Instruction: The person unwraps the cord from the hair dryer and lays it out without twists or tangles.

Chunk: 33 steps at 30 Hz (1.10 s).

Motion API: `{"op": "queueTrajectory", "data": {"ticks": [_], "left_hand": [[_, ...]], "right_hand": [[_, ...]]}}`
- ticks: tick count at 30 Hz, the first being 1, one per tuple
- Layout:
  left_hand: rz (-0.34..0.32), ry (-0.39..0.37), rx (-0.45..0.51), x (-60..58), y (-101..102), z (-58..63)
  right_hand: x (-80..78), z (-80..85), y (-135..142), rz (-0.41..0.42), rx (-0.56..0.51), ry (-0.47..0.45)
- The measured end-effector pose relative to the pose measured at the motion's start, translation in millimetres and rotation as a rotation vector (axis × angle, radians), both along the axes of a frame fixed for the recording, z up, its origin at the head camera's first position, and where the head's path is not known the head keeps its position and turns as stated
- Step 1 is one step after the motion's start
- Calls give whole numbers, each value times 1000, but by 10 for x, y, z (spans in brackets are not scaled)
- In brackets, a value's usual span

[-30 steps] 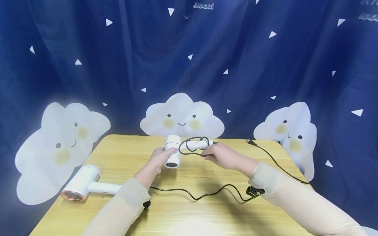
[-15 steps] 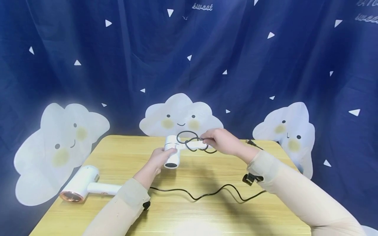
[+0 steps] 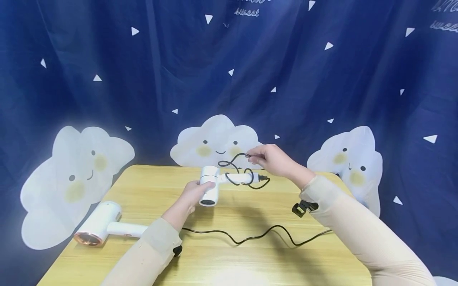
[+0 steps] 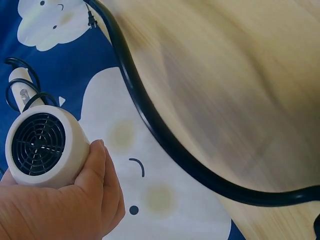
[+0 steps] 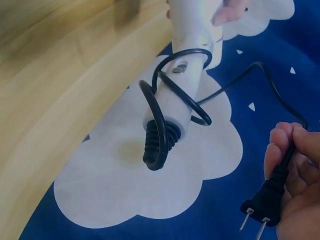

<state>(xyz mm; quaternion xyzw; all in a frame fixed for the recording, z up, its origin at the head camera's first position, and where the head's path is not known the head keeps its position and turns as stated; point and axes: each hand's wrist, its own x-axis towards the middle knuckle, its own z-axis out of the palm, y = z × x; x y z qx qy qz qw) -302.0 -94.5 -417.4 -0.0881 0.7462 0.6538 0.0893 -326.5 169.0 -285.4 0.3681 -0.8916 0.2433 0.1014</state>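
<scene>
A white hair dryer is held by its barrel in my left hand, above the far part of the table. Its black grille faces the left wrist camera. The black cord loops round the white handle from the ribbed sleeve at its end. My right hand, raised right of the handle, pinches the cord near its end. The two-pin plug hangs under those fingers in the right wrist view, with a stretch of cord running back to the handle.
A second white hair dryer with a copper-coloured rim lies at the table's left side, its handle end behind my left sleeve. Its black cord snakes across the wooden table. A blue curtain with clouds hangs behind the table.
My right hand has risen, drawing the cord's end up and away from the handle, and the free stretch of cord is longer. My left hand keeps its hold on the hair dryer.
</scene>
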Motion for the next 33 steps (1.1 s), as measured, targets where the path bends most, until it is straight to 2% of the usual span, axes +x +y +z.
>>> {"op": "queueTrajectory", "data": {"ticks": [9,10,16,17,27,33], "left_hand": [[-15,20,38,-3,23,-24],[-20,21,34,23,30,14],[-24,25,35,15,43,20],[-22,26,40,-12,40,-17],[-25,26,45,5,41,-13],[-32,35,60,9,41,-10]], "right_hand": [[-69,-19,21,-69,-65,-54],[-77,-22,25,-80,-72,-61],[-159,-63,64,-125,-109,-88],[-177,-77,71,-128,-113,-89],[-370,-286,156,-190,-115,-147],[-445,-410,244,-199,-129,-149]]}}
